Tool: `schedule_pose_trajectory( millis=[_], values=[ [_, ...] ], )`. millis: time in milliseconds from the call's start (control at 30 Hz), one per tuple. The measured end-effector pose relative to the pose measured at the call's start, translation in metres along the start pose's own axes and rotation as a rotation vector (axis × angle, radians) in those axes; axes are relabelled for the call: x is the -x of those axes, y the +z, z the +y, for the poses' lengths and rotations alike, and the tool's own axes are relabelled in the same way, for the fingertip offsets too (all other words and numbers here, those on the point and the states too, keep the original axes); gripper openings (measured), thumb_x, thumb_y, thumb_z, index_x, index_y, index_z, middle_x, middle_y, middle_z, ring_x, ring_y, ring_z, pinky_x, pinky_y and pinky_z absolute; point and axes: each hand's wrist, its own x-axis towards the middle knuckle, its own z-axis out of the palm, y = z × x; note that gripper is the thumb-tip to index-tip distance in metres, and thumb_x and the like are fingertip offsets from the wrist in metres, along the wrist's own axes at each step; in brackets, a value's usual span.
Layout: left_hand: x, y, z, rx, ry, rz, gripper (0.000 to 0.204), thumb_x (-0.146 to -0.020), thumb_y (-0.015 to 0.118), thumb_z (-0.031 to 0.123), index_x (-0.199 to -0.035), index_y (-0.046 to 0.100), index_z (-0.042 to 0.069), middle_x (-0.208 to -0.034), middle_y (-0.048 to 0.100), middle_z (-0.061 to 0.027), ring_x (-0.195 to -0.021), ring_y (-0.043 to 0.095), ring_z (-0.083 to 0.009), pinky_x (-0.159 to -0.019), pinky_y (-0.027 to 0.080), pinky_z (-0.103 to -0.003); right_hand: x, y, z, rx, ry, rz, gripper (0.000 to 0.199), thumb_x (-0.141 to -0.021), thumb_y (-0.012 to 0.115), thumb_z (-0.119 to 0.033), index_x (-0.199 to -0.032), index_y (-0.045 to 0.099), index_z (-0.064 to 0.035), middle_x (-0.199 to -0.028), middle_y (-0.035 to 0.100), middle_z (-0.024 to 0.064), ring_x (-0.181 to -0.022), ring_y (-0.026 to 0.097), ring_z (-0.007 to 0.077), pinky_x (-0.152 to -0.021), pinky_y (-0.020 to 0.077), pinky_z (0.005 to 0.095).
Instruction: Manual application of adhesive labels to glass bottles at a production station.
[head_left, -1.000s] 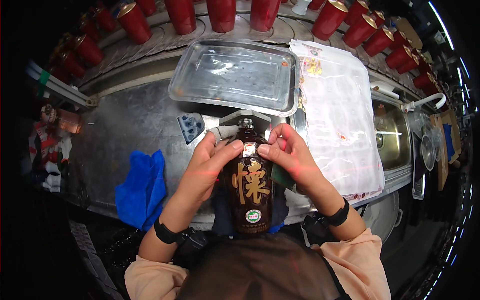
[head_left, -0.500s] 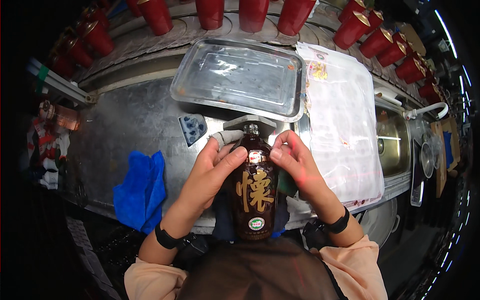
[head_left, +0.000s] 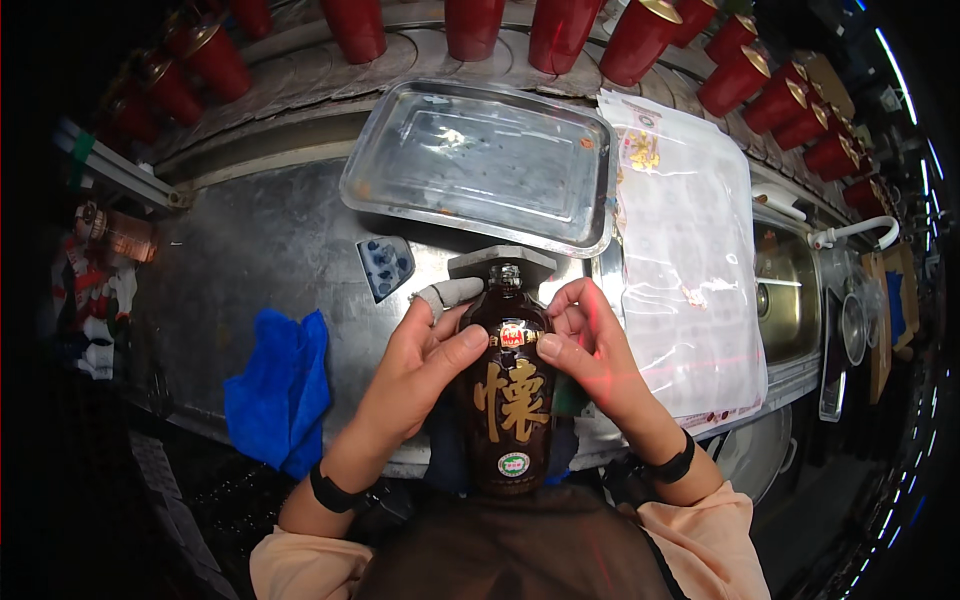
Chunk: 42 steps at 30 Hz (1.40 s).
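Observation:
A dark brown glass bottle (head_left: pixel 508 420) with a large gold character stands upright before my chest, its open threaded mouth turned away from me. A red and gold label (head_left: pixel 513 335) wraps its shoulder. My left hand (head_left: pixel 425 350) is closed on the bottle's left side, its thumb at the label's left end. A greyish wrap covers one of its fingertips. My right hand (head_left: pixel 590 345) grips the opposite side, thumb at the label's right end and fingers curled behind. Just beyond the bottle's neck lies a grey angular block (head_left: pixel 535 262), partly hidden by it.
A metal tray (head_left: pixel 375 195) lies ahead, with a white printed sheet stack (head_left: pixel 690 270) to its right. Left are a blue cloth (head_left: pixel 280 390) and a small dish of dark blue spots (head_left: pixel 385 265). Red cups (head_left: pixel 640 40) line a conveyor behind. A sink (head_left: pixel 785 280) is far right.
The bottle and both hands sit slightly lower and nearer to me. My thumbs have shifted a little over the label. Red cups on the conveyor have moved to the right.

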Motion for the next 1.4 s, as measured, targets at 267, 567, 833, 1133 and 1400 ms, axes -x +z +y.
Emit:
schedule_pose_trajectory(
  millis=[267, 567, 833, 1133, 1400],
  values=[
    [0.001, -0.001, -0.001, -0.101, 0.000, -0.029, 0.062, -0.089, 0.072, 0.013, -0.138, 0.036, 0.001, -0.134, 0.053, -0.0161, -0.121, 0.052, -0.0192, -0.104, 0.042, -0.034, 0.001, 0.001, 0.002, 0.036, 0.001, 0.027, 0.042, -0.081, 0.078, -0.018, -0.104, 0.045, -0.0079, -0.073, 0.038, -0.0065, -0.066, 0.035, 0.0024, -0.060, 0.0319, 0.0195],
    [0.001, -0.002, -0.007, 0.032, -0.010, -0.007, 0.062, -0.088, 0.071, 0.012, -0.138, 0.036, -0.001, -0.134, 0.053, -0.0172, -0.123, 0.052, -0.0204, -0.103, 0.043, -0.034, 0.005, 0.000, 0.005, -0.097, -0.017, 0.015, 0.033, -0.090, 0.070, -0.018, -0.110, 0.046, -0.0066, -0.077, 0.043, -0.0053, -0.073, 0.039, 0.0031, -0.066, 0.0346, 0.0196],
    [-0.003, 0.011, 0.001, -0.124, -0.013, 0.023, 0.060, -0.087, 0.072, 0.011, -0.135, 0.039, -0.001, -0.128, 0.056, -0.0161, -0.116, 0.057, -0.0194, -0.099, 0.047, -0.033, 0.014, 0.005, -0.006, -0.068, 0.014, 0.020, 0.038, -0.089, 0.071, -0.015, -0.117, 0.047, -0.0053, -0.081, 0.043, -0.0047, -0.077, 0.043, 0.0029, -0.076, 0.0449, 0.0224],
    [-0.002, 0.011, 0.004, -0.176, -0.050, 0.020, 0.061, -0.086, 0.073, 0.013, -0.136, 0.039, 0.000, -0.126, 0.057, -0.0149, -0.115, 0.057, -0.0192, -0.098, 0.047, -0.033, 0.011, 0.003, 0.002, -0.099, -0.032, 0.019, 0.042, -0.086, 0.074, -0.016, -0.116, 0.046, -0.0055, -0.077, 0.039, -0.0057, -0.070, 0.039, 0.0026, -0.072, 0.0428, 0.0205],
    [0.006, 0.005, -0.002, 0.132, -0.052, 0.064, 0.057, -0.094, 0.063, 0.012, -0.141, 0.035, -0.002, -0.135, 0.051, -0.0171, -0.125, 0.050, -0.0198, -0.106, 0.040, -0.034, 0.003, 0.009, 0.003, -0.097, 0.009, 0.076, 0.035, -0.088, 0.071, -0.017, -0.111, 0.048, -0.0040, -0.072, 0.037, -0.0068, -0.066, 0.034, 0.0014, -0.062, 0.0321, 0.0173]
  ],
)
